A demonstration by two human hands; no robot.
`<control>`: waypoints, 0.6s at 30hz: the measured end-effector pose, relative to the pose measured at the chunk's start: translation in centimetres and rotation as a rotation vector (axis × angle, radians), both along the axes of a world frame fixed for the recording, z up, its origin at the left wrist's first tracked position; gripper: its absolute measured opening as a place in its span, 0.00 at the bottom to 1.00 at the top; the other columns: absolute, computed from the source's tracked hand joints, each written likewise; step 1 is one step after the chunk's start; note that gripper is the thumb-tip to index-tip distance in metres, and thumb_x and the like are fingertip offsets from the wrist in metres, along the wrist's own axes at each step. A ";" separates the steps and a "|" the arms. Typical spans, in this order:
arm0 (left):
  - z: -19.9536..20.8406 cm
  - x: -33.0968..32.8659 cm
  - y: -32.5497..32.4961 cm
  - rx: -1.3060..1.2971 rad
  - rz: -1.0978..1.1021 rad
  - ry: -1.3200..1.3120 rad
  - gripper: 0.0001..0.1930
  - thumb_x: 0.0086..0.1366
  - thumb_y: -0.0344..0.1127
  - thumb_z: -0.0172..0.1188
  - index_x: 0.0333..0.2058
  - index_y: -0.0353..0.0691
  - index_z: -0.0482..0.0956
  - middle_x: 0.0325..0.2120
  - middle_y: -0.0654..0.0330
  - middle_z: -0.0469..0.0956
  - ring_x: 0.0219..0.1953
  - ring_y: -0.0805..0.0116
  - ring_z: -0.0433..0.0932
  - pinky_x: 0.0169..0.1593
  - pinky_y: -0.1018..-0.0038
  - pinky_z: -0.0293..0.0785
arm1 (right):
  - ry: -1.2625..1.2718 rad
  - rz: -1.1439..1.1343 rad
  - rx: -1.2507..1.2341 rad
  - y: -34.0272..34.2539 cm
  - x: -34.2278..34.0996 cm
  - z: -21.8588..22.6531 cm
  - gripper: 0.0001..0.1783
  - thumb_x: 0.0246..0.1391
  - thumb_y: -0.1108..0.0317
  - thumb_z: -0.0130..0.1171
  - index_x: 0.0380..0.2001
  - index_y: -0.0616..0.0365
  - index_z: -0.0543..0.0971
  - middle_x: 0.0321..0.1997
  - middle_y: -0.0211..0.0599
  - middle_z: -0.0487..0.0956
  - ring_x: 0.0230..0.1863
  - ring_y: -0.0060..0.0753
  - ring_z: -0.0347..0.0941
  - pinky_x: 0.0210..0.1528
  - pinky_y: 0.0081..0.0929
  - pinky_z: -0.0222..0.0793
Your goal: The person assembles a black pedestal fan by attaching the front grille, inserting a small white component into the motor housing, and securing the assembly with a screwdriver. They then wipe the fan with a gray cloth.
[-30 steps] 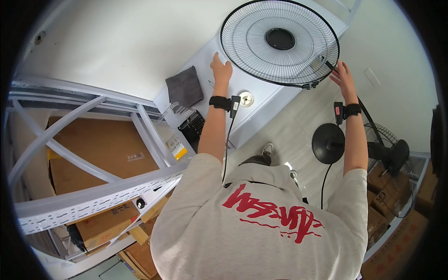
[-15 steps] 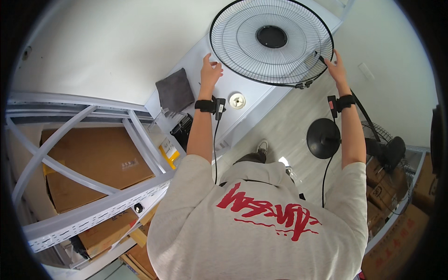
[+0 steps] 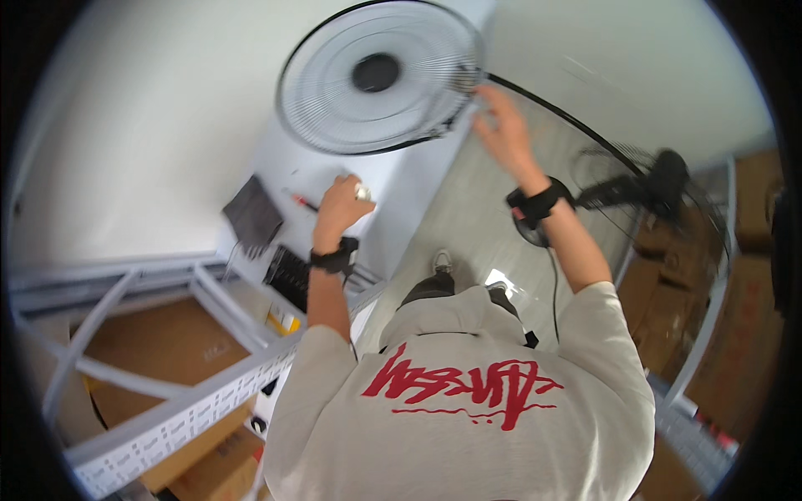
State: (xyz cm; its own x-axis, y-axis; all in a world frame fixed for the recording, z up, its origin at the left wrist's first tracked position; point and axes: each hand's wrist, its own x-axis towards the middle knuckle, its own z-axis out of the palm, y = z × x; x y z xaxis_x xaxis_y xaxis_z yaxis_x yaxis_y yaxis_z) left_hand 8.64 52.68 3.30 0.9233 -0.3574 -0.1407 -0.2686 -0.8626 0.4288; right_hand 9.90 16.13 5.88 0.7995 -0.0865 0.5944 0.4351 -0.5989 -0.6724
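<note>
My left hand is over the white table, its fingers and thumb closed around a small white round cap. Beside its knuckles lies a thin tool with a red part, blurred. A large round fan grille, with fine wires, a black rim and a dark centre disc, lies on the table's far part. My right hand is at the grille's right edge with thumb and fingers apart. Blur hides whether its fingertips touch the rim. Both wrists wear black straps with small devices.
A grey cloth and a black tray lie at the table's left. To the right on the floor stand a fan with a dark motor head and cardboard boxes. A metal rack holds cartons at left.
My left hand has come from near the grille's edge down to the white cap and closed on it. The right hand has opened off the rim. The whole view has shifted.
</note>
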 end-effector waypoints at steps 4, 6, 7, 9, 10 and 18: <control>6.5 -2.8 -9.7 -0.392 -0.252 0.411 0.33 0.57 0.41 0.72 0.59 0.35 0.73 0.47 0.50 0.79 0.44 0.60 0.81 0.46 0.66 0.80 | 0.307 0.406 0.136 -0.7 -9.3 3.5 0.28 0.55 0.69 0.65 0.60 0.53 0.75 0.59 0.42 0.77 0.57 0.46 0.75 0.57 0.39 0.73; 4.7 -2.9 -15.0 -0.634 -0.292 0.566 0.35 0.61 0.38 0.71 0.64 0.35 0.67 0.49 0.51 0.78 0.46 0.67 0.80 0.46 0.69 0.79 | 0.236 0.466 0.083 -3.0 -13.0 3.6 0.28 0.55 0.68 0.65 0.60 0.53 0.74 0.60 0.41 0.76 0.57 0.46 0.75 0.57 0.40 0.73; 4.9 -3.4 -18.2 -0.750 -0.306 0.650 0.37 0.63 0.37 0.70 0.66 0.35 0.64 0.50 0.52 0.78 0.46 0.70 0.79 0.46 0.71 0.79 | 0.197 0.433 0.047 -4.3 -14.7 3.7 0.28 0.55 0.67 0.66 0.60 0.54 0.74 0.61 0.40 0.76 0.56 0.45 0.76 0.56 0.39 0.74; 5.3 -4.9 -25.0 -0.777 -0.398 0.672 0.39 0.66 0.31 0.66 0.70 0.35 0.56 0.47 0.56 0.79 0.48 0.69 0.80 0.50 0.74 0.76 | 0.194 0.293 0.018 -7.7 -17.7 3.9 0.29 0.55 0.67 0.67 0.60 0.54 0.74 0.62 0.41 0.76 0.57 0.46 0.76 0.57 0.39 0.73; 5.2 -5.6 -27.8 -0.788 -0.427 0.704 0.39 0.67 0.32 0.66 0.70 0.35 0.56 0.47 0.56 0.79 0.49 0.69 0.80 0.50 0.73 0.76 | 0.226 0.202 0.029 -9.5 -19.5 3.8 0.30 0.54 0.67 0.68 0.60 0.54 0.75 0.63 0.42 0.75 0.59 0.47 0.75 0.58 0.38 0.73; 5.6 -11.0 -45.6 -0.605 -0.749 0.759 0.41 0.66 0.45 0.68 0.70 0.34 0.57 0.43 0.54 0.83 0.47 0.70 0.81 0.50 0.72 0.76 | 0.162 -0.345 0.174 -18.8 -29.6 1.7 0.35 0.50 0.67 0.74 0.61 0.57 0.74 0.60 0.43 0.78 0.58 0.45 0.77 0.58 0.36 0.73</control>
